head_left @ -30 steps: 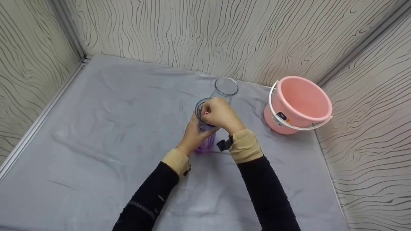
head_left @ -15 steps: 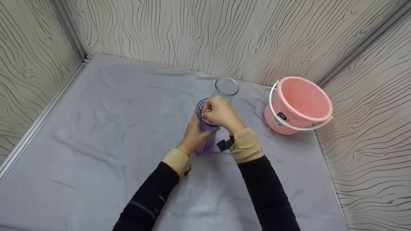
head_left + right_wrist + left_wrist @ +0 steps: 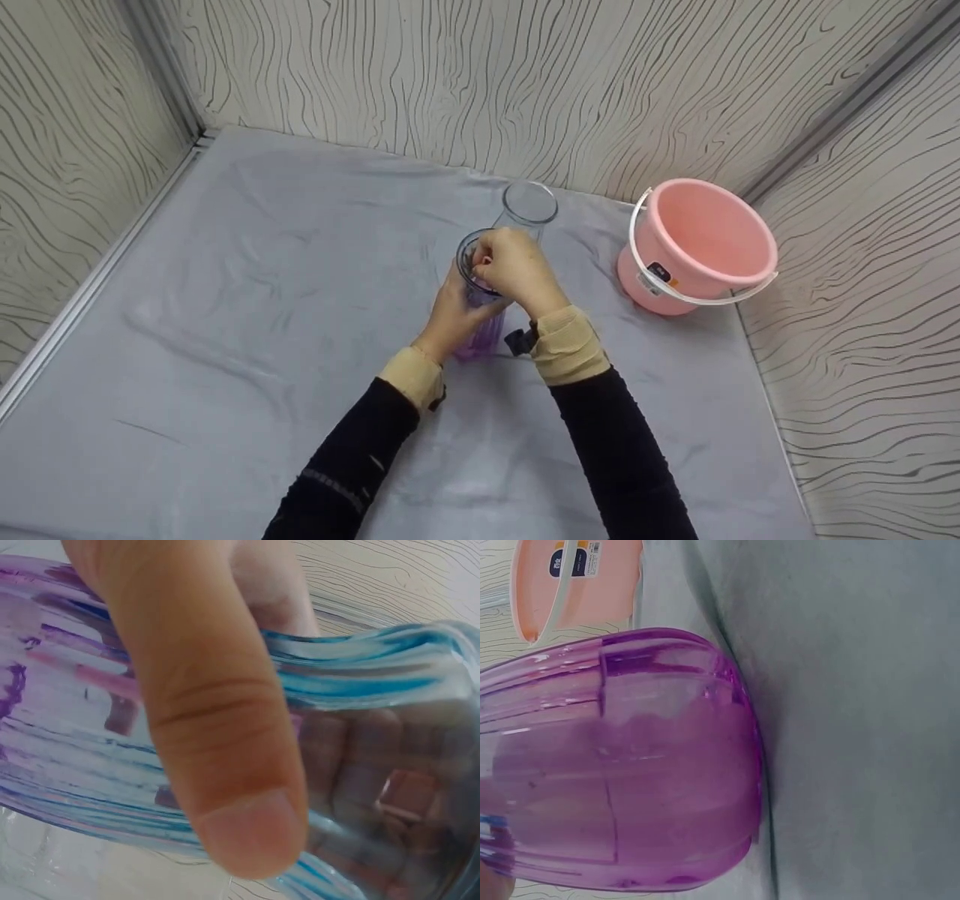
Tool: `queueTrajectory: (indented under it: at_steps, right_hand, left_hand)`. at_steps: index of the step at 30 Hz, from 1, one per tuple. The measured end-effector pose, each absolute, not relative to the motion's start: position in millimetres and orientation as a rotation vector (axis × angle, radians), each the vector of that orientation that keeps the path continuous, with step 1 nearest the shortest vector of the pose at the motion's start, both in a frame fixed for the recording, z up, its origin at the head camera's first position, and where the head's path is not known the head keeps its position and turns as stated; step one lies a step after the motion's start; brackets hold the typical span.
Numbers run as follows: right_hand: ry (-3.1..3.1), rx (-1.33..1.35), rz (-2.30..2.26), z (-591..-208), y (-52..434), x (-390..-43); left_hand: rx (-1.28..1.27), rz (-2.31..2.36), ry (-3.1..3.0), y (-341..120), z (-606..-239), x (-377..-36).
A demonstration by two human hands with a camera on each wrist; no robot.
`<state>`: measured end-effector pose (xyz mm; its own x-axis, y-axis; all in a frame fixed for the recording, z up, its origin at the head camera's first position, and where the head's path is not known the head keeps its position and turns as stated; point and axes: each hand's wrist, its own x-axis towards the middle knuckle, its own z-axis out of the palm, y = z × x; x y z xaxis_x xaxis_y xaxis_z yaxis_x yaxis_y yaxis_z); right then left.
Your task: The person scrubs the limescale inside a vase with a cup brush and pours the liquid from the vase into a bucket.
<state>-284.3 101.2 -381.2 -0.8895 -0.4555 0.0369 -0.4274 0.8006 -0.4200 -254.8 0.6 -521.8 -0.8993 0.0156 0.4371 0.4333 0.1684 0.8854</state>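
Two hands (image 3: pixel 495 277) on purple cup (image 3: pixel 480 330), clear cup (image 3: pixel 529 204) behind — pink bucket (image 3: pixel 697 240) hollow

The label on the pink bucket (image 3: pixel 697 244) is too small to read

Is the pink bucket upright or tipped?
Upright. The pink bucket stands on its base on the grey cloth, its open mouth facing up, white handle down around its rim.

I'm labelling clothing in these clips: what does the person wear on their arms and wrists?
Both arms wear long black sleeves. Each wrist has a tan elastic band, and a small black device sits at the right one. The hands are bare.
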Motion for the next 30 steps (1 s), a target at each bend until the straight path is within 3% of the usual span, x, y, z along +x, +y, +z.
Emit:
queueTrajectory:
  at_steps: [30]
  right_hand:
    - [3.011, -0.758, -0.445, -380.7, 96.4, -282.7]
  left_hand:
    - [-0.445, -1.818, -2.088, 0.1, -524.1, -254.1]
